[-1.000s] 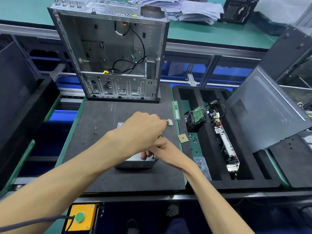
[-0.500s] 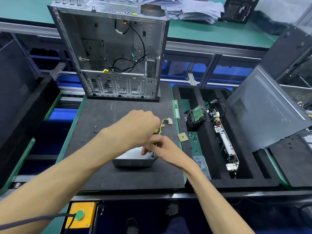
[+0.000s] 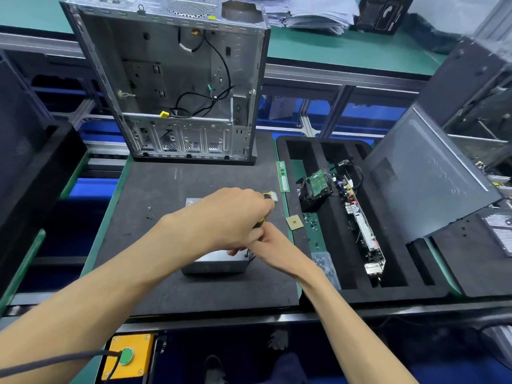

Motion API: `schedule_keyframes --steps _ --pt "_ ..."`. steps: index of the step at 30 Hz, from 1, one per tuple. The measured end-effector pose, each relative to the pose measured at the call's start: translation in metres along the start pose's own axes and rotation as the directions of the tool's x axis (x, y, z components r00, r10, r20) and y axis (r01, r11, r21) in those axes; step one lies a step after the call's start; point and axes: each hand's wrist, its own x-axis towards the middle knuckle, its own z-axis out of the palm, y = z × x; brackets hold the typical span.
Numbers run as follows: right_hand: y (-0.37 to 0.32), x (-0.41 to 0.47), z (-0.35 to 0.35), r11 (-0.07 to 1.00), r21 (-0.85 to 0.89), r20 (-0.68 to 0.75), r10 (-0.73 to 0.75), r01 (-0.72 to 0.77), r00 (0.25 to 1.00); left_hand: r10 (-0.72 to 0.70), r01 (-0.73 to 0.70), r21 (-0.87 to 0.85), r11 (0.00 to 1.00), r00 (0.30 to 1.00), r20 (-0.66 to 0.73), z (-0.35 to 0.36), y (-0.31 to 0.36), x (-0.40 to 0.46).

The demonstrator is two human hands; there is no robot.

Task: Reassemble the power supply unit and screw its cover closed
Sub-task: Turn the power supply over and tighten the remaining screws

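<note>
Power supply unit (image 3: 216, 264) flat on dark mat (image 3: 166, 289), mid-bench. Left hand (image 3: 227, 220) curled over it, gripping yellow-black screwdriver (image 3: 259, 224). Right hand (image 3: 273, 246) pinches shaft at unit's near-right corner. Connector (image 3: 272, 195) beyond knuckles.

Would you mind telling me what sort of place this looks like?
Probably a computer assembly or repair line: a stripped PC case stands on a black work mat, and a foam tray holds a circuit board.
</note>
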Motion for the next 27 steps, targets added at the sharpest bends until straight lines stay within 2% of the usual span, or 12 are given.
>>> schedule_keyframes --steps 4,7,10,12,15,18,21,25,27 --pt "-0.007 -0.001 -0.005 0.998 0.017 -0.051 -0.067 0.068 0.996 0.013 -0.019 -0.042 0.999 0.992 -0.123 -0.011 -0.002 -0.003" --pt "-0.014 -0.001 -0.015 0.982 0.125 -0.169 -0.119 0.141 0.979 -0.031 -0.035 -0.232 0.972 0.960 -0.277 -0.025 -0.002 0.001" --pt "-0.010 0.002 -0.036 0.962 0.241 -0.252 -0.068 0.130 0.965 -0.135 -0.018 -0.404 0.915 0.928 -0.347 -0.024 -0.003 0.015" --pt "0.002 0.003 -0.050 0.962 0.268 -0.264 0.024 0.049 0.964 -0.197 0.028 -0.472 0.881 0.930 -0.311 -0.013 -0.007 0.028" --pt "0.033 -0.002 -0.058 0.978 0.192 -0.298 0.140 -0.084 0.944 -0.257 0.112 -0.531 0.840 0.944 -0.207 0.017 -0.009 0.047" --pt "0.075 -0.007 -0.057 0.959 0.153 -0.418 0.282 -0.239 0.863 -0.319 0.188 -0.589 0.786 0.939 -0.127 0.052 -0.008 0.058" --pt "0.115 -0.017 -0.056 0.898 -0.011 -0.511 0.373 -0.440 0.775 -0.402 0.267 -0.636 0.725 0.913 -0.075 0.080 -0.011 0.058" --pt "0.143 -0.021 -0.049 0.846 0.023 -0.566 0.450 -0.533 0.690 -0.452 0.322 -0.664 0.675 0.892 -0.027 0.106 -0.007 0.054" --pt "0.148 -0.017 -0.048 0.830 -0.023 -0.582 0.442 -0.558 0.682 -0.468 0.330 -0.688 0.647 0.884 -0.016 0.116 -0.003 0.052"
